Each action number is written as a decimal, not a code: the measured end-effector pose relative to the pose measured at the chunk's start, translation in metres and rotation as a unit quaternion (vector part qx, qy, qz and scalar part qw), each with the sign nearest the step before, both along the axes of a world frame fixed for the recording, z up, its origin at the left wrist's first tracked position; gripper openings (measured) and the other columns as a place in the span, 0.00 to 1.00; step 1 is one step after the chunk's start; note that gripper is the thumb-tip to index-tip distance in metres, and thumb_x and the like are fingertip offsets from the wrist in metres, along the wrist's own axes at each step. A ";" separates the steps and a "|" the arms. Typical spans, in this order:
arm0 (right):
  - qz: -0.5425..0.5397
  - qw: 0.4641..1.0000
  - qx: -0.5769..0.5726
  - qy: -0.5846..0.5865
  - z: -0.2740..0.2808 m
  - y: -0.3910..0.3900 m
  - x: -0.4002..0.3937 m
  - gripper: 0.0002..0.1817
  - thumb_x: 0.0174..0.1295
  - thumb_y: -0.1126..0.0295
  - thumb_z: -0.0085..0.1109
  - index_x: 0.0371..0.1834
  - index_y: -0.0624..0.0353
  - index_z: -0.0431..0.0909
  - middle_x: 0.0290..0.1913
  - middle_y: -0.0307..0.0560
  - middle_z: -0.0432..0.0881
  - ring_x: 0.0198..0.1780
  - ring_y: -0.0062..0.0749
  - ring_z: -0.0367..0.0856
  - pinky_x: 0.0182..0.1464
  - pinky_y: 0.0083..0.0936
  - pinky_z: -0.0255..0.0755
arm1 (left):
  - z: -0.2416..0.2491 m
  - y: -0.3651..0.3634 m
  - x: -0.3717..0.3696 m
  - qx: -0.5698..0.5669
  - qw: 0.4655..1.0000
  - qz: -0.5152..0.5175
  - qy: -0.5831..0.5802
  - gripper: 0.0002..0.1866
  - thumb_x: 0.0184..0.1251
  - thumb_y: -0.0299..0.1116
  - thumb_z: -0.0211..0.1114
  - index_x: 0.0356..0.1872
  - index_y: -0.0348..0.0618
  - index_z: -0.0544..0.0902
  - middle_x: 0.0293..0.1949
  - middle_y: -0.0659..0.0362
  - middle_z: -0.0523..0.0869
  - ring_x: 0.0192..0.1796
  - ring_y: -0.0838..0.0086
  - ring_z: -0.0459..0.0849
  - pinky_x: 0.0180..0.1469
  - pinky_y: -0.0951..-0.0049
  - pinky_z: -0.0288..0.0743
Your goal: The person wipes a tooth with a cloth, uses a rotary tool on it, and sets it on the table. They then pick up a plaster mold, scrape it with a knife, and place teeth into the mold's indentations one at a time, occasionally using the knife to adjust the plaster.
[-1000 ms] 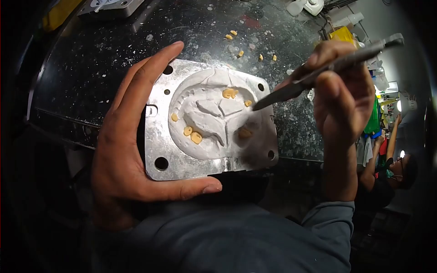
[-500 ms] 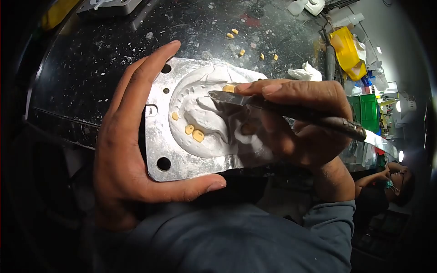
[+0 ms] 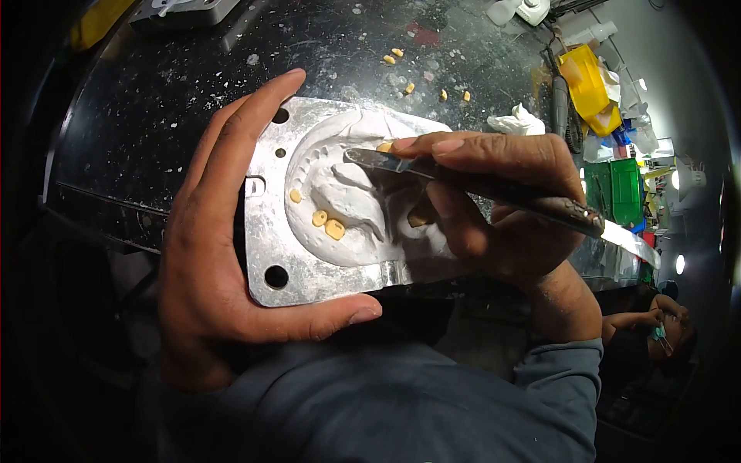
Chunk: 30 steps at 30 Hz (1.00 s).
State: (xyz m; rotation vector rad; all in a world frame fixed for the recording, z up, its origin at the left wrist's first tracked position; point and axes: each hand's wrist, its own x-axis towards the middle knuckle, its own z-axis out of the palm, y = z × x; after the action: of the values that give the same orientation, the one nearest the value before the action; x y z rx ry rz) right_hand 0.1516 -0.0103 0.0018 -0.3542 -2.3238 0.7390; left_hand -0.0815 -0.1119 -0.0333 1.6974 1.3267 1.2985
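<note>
Right fingers (image 3: 494,150) apparently tight around knife (image 3: 552,206)

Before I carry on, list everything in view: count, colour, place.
Metal flask: one, silver, centre
Plaster: one mass, white, inside flask
Embedded teeth: at least five, yellowish, in plaster
Tool: one, dark and silver, over plaster
Bench: one, black, behind flask
Loose teeth: five, yellowish, on bench
Metal block: one, grey, upper left
Crumpled piece: one, white, bench's right
Container: one, yellow, right
Bin: one, green, right
Clutter: uncountable, mixed, far right
Co-worker: one, dark top, lower right
Left hand: one, bare, around flask
Right hand: one, bare, gripping tool
</note>
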 end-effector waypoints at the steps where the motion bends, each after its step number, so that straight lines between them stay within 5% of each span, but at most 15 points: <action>1: 0.000 1.000 0.000 0.000 0.000 0.000 0.000 0.17 0.61 0.93 0.60 0.50 0.71 0.70 0.46 0.69 0.87 0.52 0.54 0.90 0.55 0.45 0.87 | 0.000 0.000 0.000 0.001 1.000 0.000 0.007 0.72 0.28 0.55 0.87 0.78 0.30 0.60 0.65 0.48 0.72 0.65 0.62 0.77 0.68 0.64 0.71; 15: -0.003 0.998 -0.047 0.030 -0.006 -0.004 0.000 0.15 0.62 0.90 0.64 0.51 0.70 0.78 0.49 0.68 0.88 0.54 0.51 0.90 0.54 0.41 0.86 | 0.001 -0.002 0.001 -0.011 1.000 0.019 -0.007 0.73 0.24 0.58 0.88 0.77 0.30 0.63 0.65 0.48 0.72 0.68 0.60 0.75 0.71 0.61 0.68; 30: 0.032 0.999 -0.029 0.028 -0.007 0.002 0.001 0.16 0.63 0.92 0.57 0.53 0.73 0.70 0.48 0.74 0.85 0.55 0.57 0.88 0.56 0.46 0.86 | 0.000 -0.002 0.001 -0.010 1.000 0.022 -0.007 0.72 0.24 0.56 0.87 0.77 0.30 0.63 0.67 0.48 0.72 0.67 0.60 0.76 0.70 0.61 0.70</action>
State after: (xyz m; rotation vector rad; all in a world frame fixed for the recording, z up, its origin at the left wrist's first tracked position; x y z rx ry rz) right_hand 0.1530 -0.0088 -0.0048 -0.2833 -2.2735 0.8383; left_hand -0.0807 -0.1142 -0.0329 1.6512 1.3720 1.3140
